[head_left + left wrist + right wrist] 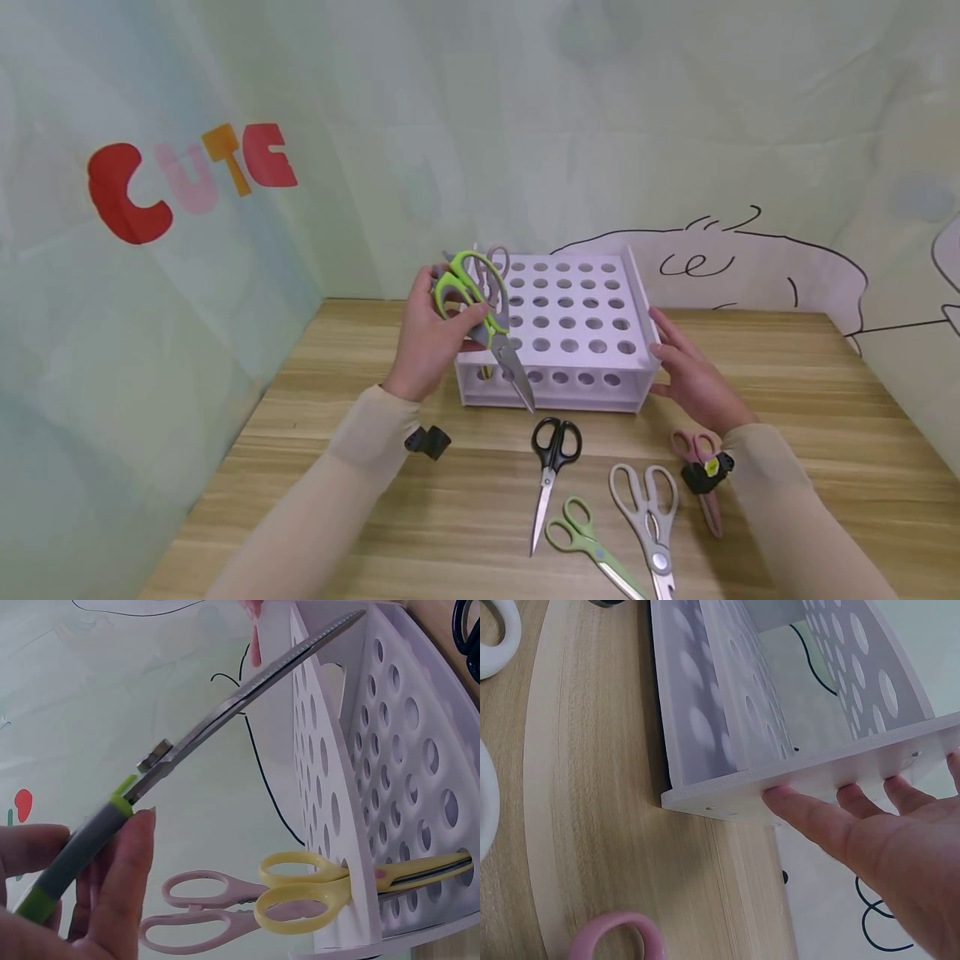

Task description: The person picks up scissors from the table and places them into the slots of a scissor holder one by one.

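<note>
In the head view my left hand pinches a pair of green and grey kitchen scissors by the handles, blades slanting down to the right. They hang over the left front of a white rack with rows of round holes. My right hand rests its extended fingers against the rack's right side panel; the right wrist view shows those fingertips touching it. Yellow scissors and pale pink scissors stand in holes at the rack's left end, largely hidden by my left hand in the head view.
On the wooden table before the rack lie black scissors, green scissors, grey kitchen scissors and pink scissors, partly behind the right wrist camera. A printed cloth hangs behind the table.
</note>
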{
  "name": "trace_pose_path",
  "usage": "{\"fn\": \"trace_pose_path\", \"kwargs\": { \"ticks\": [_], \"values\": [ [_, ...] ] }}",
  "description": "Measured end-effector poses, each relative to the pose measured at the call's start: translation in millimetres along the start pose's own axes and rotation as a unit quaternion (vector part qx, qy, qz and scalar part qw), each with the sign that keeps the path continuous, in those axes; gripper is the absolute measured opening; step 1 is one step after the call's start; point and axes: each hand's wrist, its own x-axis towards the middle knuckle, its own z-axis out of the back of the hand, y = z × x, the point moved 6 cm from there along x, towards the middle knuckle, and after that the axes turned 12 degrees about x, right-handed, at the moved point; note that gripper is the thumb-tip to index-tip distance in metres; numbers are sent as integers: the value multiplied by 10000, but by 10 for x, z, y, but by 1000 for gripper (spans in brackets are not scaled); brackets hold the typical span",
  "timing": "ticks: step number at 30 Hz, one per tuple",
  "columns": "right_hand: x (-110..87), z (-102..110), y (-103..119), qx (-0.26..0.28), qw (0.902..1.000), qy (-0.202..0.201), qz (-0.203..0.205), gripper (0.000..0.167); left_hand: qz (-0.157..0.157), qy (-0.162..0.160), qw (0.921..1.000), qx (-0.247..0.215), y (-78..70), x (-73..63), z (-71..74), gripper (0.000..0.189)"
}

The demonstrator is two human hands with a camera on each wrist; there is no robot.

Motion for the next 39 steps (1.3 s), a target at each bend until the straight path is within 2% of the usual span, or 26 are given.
{"fn": "trace_pose_path", "kwargs": {
  "ticks": [5, 16, 22, 30, 39],
  "values": [
    [10, 0, -18, 82, 10000, 8, 6, 65, -42, -164, 9999, -3, -26, 60, 7, 47],
    [7, 4, -21, -18, 10000, -31, 28, 63, -341, -509, 9981, -24, -118, 186, -12, 43],
    [14, 0, -17, 39, 10000, -33, 43, 64, -488, -749, 9959, 141, -148, 261, -30, 44],
    [4, 11, -3, 0, 10000, -62, 60, 63, -856, -955, 9912, 316, -194, 381, -108, 44],
    [15, 0, -15, 37, 9999, -98, 25, 63, -1062, -1134, 9873, 327, -184, 497, -166, 43]
  ]
}}
